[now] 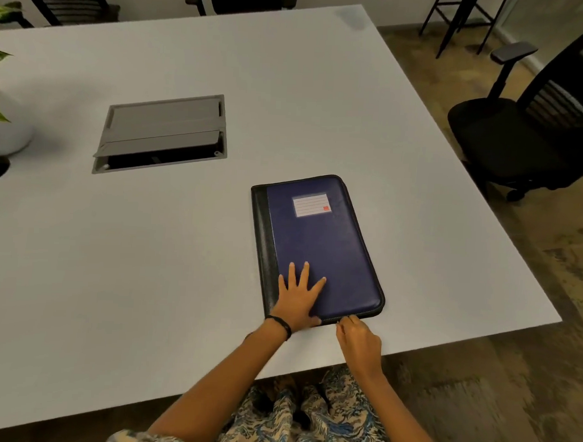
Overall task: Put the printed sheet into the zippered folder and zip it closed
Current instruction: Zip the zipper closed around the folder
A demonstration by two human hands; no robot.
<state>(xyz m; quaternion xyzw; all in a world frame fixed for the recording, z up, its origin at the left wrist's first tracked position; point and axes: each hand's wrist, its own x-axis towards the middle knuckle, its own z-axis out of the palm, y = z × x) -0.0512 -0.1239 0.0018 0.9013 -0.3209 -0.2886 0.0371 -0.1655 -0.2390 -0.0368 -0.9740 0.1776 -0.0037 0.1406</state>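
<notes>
A dark blue zippered folder [319,242] with a black spine and a white label lies closed and flat on the white table [148,264], near its front edge. My left hand [298,298] rests flat on the folder's near left part, fingers spread. At the folder's near edge my right hand [358,340] has its fingers pinched together on the zipper, where the small pull is hidden. No printed sheet shows anywhere.
A grey cable hatch [163,131] is set into the table's middle, its flap partly raised. A white plant pot [3,134] stands at the left edge. Black office chairs [528,131] stand to the right and behind the table.
</notes>
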